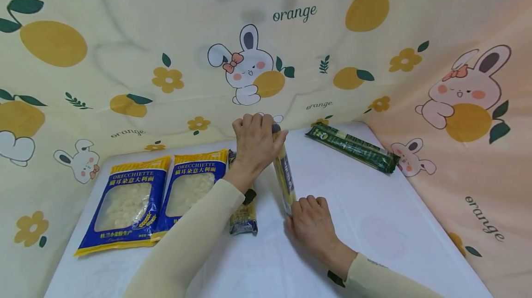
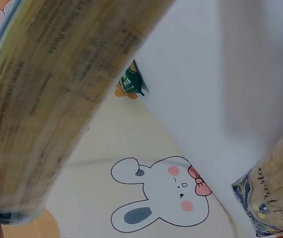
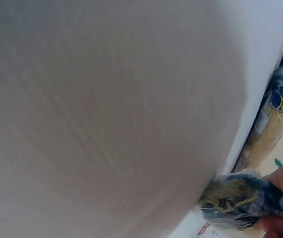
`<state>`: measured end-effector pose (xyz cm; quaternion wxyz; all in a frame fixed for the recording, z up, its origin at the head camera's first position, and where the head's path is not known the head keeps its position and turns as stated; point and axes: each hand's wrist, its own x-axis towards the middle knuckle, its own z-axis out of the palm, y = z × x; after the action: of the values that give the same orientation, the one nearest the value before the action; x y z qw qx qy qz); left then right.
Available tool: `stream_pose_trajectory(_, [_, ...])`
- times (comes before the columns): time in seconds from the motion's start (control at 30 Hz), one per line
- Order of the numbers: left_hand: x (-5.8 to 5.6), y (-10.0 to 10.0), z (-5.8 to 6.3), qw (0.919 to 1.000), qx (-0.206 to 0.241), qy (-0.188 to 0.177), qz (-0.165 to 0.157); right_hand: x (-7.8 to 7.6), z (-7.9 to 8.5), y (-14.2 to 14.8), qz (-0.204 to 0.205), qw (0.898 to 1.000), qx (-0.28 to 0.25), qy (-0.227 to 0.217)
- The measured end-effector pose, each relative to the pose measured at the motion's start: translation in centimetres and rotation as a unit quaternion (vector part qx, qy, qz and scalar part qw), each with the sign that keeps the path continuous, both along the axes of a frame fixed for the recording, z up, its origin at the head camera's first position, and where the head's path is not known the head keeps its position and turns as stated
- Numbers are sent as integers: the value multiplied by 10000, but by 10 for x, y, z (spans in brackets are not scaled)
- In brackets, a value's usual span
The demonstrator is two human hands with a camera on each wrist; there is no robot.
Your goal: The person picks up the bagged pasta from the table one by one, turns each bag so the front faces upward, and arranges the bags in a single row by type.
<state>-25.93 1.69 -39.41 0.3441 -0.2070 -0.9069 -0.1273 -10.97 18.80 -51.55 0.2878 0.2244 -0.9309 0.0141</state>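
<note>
From my head view, the left hand (image 1: 255, 143) covers much of the upper end of the spaghetti pack (image 1: 284, 173), and only a small dark tip shows beside the thumb. The left wrist view cuts this pack at the upper edge, and of the hand I get only a dim bit in the lower left corner. The right wrist view is mostly a blurred pale surface, with the right hand (image 1: 313, 224) cut by the right edge. A second pack (image 1: 244, 221), lying left of centre, is partly hidden under the left wrist, and the left sleeve (image 1: 187, 242) hides a lower part of the nearer blue bag (image 1: 195, 187). The left arm reaches up from the lower left, its fingers curled around the pack's top; the right arm enters from the lower right, its fingers and thumb pinching the lower end. The spaghetti pack is at the centre of the head frame, its long axis running steeply from the left hand down and slightly rightward. I cannot tell whether it touches the worktop (image 1: 374, 224).
</note>
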Motion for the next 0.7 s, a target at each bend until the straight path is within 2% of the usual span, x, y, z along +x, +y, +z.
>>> stream_pose_trajectory(0.2, [-1,-8,-2,9994,6,-183,-309,0,-2,2,385,9990,-201,-68])
stream_pose_trajectory(0.3, [-2,-13,-6,9976,261,-281,-576,-4,-1,7,184,9993,-305,-84])
stream_pose_trajectory(0.47, [-2,-18,-11,9921,666,-423,-975,-12,2,9,-219,9994,-150,-218])
stream_pose_trajectory(0.63, [-1,-19,-14,9929,545,-510,-923,-17,-1,5,-257,9964,-106,-806])
stream_pose_trajectory(0.7, [-1,-20,-16,9943,445,-461,-850,-17,-3,3,-288,9953,-150,-916])
